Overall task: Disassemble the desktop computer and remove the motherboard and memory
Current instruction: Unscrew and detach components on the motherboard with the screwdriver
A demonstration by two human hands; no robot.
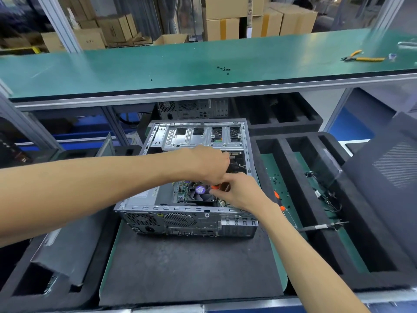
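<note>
From my head camera, the desktop case (191, 213) lies on its side on the dark mat (180, 267) in front of me, side panel off, its rear ports facing me and the drive cage (198, 136) at the far end. The motherboard (184, 193) sits flat on the case floor, directly under both of my hands, with the cooler fan (199, 190) showing between my wrists; I cannot make out the memory sticks, which my hands may be covering. My left hand (209, 163) reaches in from the left across the case, farther in, fingers curled down toward the dark cables (237, 166) near the right wall; whether it actually grips something I cannot tell, since the fingertips are hidden. My right hand (239, 190) comes in from the near right and is closer to the fan, fingers pinched around an orange-handled screwdriver (215, 187), whose handle points left toward the fan; its tip is out of sight. I judge the next move turns on the board lying straight below my right fingers, so the tool must go down, not sideways. Loose black screws (276, 180) lie on the green strip to the right of the case.
</note>
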